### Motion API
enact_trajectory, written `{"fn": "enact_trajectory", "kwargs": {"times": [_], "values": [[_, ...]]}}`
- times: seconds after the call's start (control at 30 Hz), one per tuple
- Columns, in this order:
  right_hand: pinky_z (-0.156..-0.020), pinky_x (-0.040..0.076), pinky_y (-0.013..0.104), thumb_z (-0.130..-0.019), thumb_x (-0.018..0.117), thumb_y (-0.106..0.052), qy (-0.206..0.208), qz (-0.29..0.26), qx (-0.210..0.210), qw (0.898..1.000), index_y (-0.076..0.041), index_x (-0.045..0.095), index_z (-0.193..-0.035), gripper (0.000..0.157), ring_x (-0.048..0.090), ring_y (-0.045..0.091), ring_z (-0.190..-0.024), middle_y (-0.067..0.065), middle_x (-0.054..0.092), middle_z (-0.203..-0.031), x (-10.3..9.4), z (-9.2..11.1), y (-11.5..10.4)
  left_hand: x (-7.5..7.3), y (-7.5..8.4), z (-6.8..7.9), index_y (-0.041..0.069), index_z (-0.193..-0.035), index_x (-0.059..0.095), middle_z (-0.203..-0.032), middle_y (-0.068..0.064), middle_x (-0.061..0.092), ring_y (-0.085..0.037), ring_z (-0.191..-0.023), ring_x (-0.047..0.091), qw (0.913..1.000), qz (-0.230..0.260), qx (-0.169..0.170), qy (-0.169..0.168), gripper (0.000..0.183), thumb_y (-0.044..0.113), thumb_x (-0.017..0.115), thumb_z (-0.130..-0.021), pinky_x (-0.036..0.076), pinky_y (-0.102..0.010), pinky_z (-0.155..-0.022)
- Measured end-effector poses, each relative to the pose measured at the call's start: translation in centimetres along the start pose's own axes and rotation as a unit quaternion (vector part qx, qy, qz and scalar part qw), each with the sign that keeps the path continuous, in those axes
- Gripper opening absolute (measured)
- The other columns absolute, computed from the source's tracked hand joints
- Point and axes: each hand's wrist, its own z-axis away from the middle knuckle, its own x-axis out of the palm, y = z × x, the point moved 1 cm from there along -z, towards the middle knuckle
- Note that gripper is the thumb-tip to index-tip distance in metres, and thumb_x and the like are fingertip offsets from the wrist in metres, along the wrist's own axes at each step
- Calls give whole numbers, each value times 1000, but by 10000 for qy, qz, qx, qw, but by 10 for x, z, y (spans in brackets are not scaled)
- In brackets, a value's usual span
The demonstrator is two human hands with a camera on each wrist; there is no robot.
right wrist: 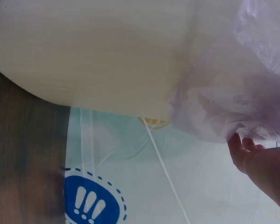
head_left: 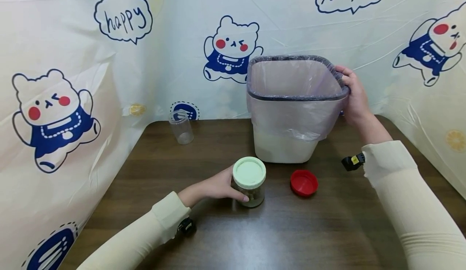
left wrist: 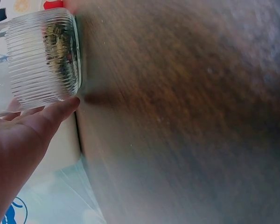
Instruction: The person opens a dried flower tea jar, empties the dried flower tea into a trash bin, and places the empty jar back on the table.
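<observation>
A ribbed glass jar (head_left: 257, 196) with a pale green lid (head_left: 249, 172) stands upright on the table. My left hand (head_left: 220, 185) holds it from the left side, thumb along the front. Dried, yellowish-green bits (left wrist: 59, 49) lie in its bottom in the left wrist view. Behind the jar is a cream trash bin (head_left: 284, 148) lined with a translucent lilac bag (head_left: 291, 116), folded over the rim. My right hand (head_left: 354, 96) grips the bin's right rim through the bag, fingers over the edge. The bin appears slightly tilted.
A red round lid (head_left: 303, 183) lies right of the jar, in front of the bin. Toward the back left of the brown wooden table (head_left: 156, 169) stands a clear plastic cup (head_left: 182, 130). A cartoon-printed curtain (head_left: 174, 51) hangs behind the table and along its sides.
</observation>
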Motion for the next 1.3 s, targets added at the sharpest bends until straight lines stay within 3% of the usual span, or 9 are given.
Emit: {"fn": "enact_trajectory", "kwargs": {"times": [0.17, 0.33, 0.43, 0.53, 0.8, 1.03, 1.13, 1.3], "values": [[-89, 37, 20, -102, 39, -22, 69, 160, 130, 9998, -11, 43, -129, 30, 46, 9, -108, 6, 41, -135, -2, 2, -8, 0, 2, 0, 11, -147, 29, -136, -4, 47, -17, -123, 47, 10000, 24, -65, 4, 92, 1, 83, -73, 37, -36, -104], [-108, 25, 24, -103, 37, -26, 162, 583, 344, 9976, -11, 33, -141, 40, 29, 16, -135, 8, 25, -153, -4, 3, -19, 0, 2, 0, 12, -146, 29, -136, -3, 48, -16, -123, 47, 9999, -49, -122, 38, 92, 3, 83, -72, 35, -36, -105], [-114, 13, 28, -103, 37, -26, 266, 578, 368, 9973, -9, 27, -146, 46, 21, 18, -141, 8, 21, -157, -4, 3, -24, -1, 3, 1, 12, -147, 29, -135, -2, 48, -16, -123, 47, 9998, -106, -137, 48, 93, 4, 84, -72, 34, -37, -105], [-115, 9, 31, -103, 37, -25, 376, 472, 265, 9978, -9, 29, -144, 45, 21, 18, -141, 9, 22, -156, -4, 4, -28, -1, 3, 1, 13, -147, 29, -135, -2, 48, -16, -123, 46, 9998, -109, -129, 40, 93, 4, 84, -72, 33, -37, -106], [-105, 27, 30, -101, 36, -18, 383, 514, -236, 9977, -6, 34, -141, 42, 26, 19, -139, 11, 29, -151, 6, 11, -45, -4, 5, 1, 13, -147, 29, -136, -2, 48, -15, -124, 46, 9998, -140, -162, 17, 93, 5, 84, -72, 32, -37, -107], [-98, 35, 29, -96, 41, -13, 314, 419, -713, 9961, -5, 45, -132, 37, 35, 23, -134, 12, 38, -142, 22, 21, -58, -3, 3, 0, 13, -147, 28, -136, -2, 48, -15, -124, 46, 9998, -121, -140, -7, 94, 4, 84, -72, 34, -36, -105], [-96, 37, 29, -94, 42, -10, 112, 307, -928, 9951, -3, 47, -128, 35, 36, 26, -132, 14, 40, -139, 33, 28, -61, -3, 1, -1, 12, -147, 29, -135, -3, 49, -16, -123, 47, 9999, -94, -125, 1, 94, 3, 84, -72, 35, -36, -105], [-97, 38, 32, -92, 47, -8, -559, 165, -1351, 9891, -1, 49, -128, 37, 37, 30, -130, 19, 43, -136, 50, 43, -60, -2, 1, -1, 11, -147, 29, -135, -3, 49, -16, -123, 47, 9999, -59, -118, 21, 93, 3, 83, -72, 36, -35, -104]]}}
